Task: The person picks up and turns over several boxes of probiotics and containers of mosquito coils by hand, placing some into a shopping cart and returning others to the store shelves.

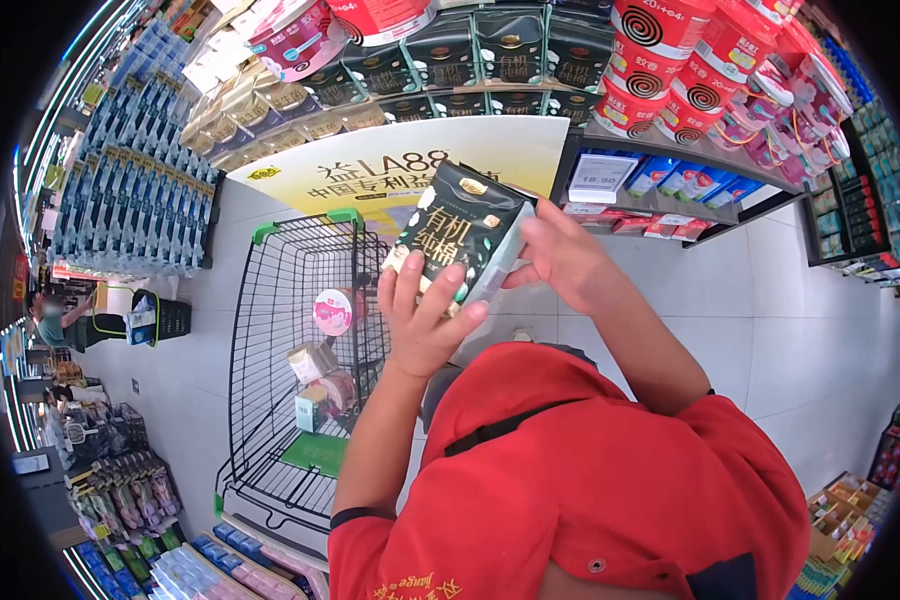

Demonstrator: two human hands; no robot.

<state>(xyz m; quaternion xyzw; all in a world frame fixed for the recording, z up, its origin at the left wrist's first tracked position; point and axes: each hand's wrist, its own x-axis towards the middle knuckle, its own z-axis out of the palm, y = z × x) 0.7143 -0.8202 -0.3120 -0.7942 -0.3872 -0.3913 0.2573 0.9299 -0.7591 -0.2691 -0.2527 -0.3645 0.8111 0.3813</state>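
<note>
A dark green soft packet (pixel 478 212) with large gold Chinese characters and a pale side panel is held up in front of me, tilted. My left hand (pixel 425 310) grips its lower end, fingers spread over the front face. On its right side, my right hand (pixel 567 262) is closed around the edge near the upper corner; some of those fingers are hidden behind the packet. Below and to the left stands a shopping cart (pixel 260 300) of black wire with green corners. Inside it lie a round pink-lidded tub (pixel 334 312) and several small boxes, among them a pale teal box (pixel 310 408).
A yellow-and-white sign board (pixel 300 175) fronts a shelf of similar dark packets (pixel 445 55) and red tubs (pixel 660 35). Blue-and-dark stacked packs (pixel 145 195) rise at the left. Further left, a person (pixel 65 322) is beside a black basket (pixel 173 318). More shelving (pixel 870 180) stands at right.
</note>
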